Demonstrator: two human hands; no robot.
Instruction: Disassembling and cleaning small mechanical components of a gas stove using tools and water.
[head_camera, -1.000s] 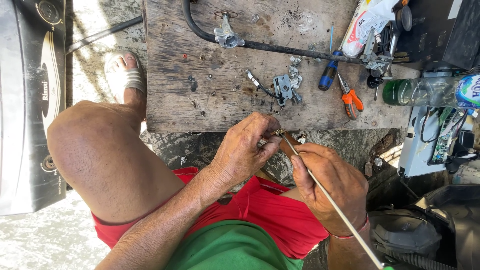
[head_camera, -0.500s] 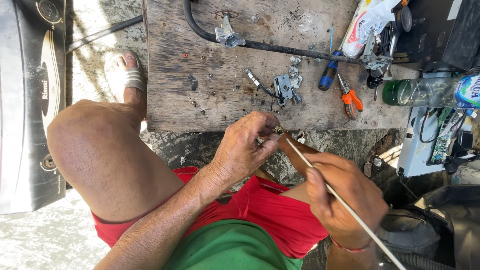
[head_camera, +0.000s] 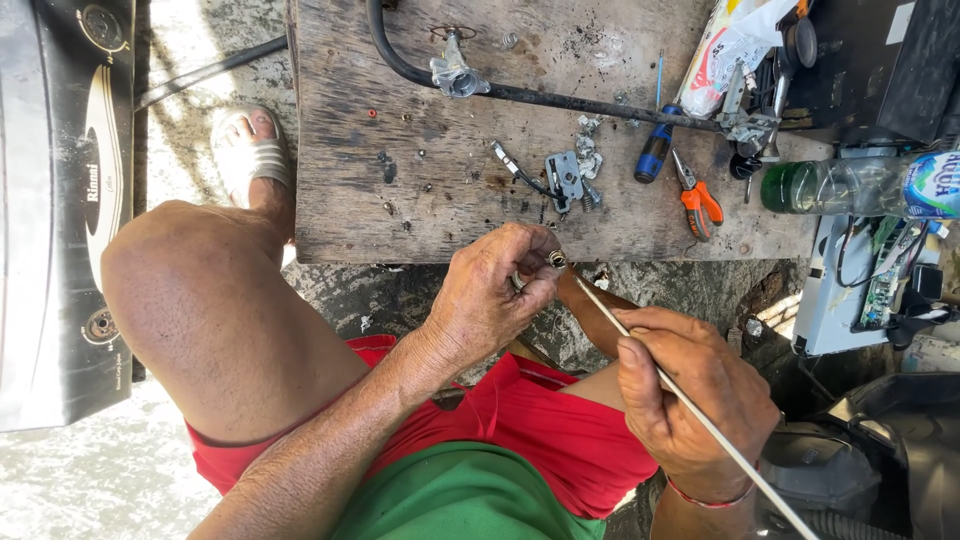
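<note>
Left hand (head_camera: 490, 300) was found at the centre of the frame, fingers curled tight around a small metal fitting (head_camera: 556, 260), whose brass-coloured end showed just past the fingertips, below the near edge of the table (head_camera: 400, 200). Right hand (head_camera: 690, 400), lower right of centre, was closed around a thin metal rod (head_camera: 700, 418); the rod ran diagonally from the lower right corner of the frame up to the fitting, its tip at or in the fitting's open end, though contact could not be confirmed. The worn wooden table filled the upper middle of the frame. On it lay a black hose (head_camera: 520, 92) with a metal valve (head_camera: 452, 76) at upper centre, a cluster of small metal parts (head_camera: 566, 180) near the table's middle, a blue-handled screwdriver (head_camera: 655, 152) and orange-handled pliers (head_camera: 698, 200) to the right of these. A green plastic bottle (head_camera: 850, 186) lay on its side at the right edge. A gas stove (head_camera: 60, 200) occupied the left edge of the frame. The person sat with a bare knee (head_camera: 200, 300) at centre left, red shorts (head_camera: 540, 420) below, and a sandalled foot (head_camera: 250, 150) beside the table's left edge.
</note>
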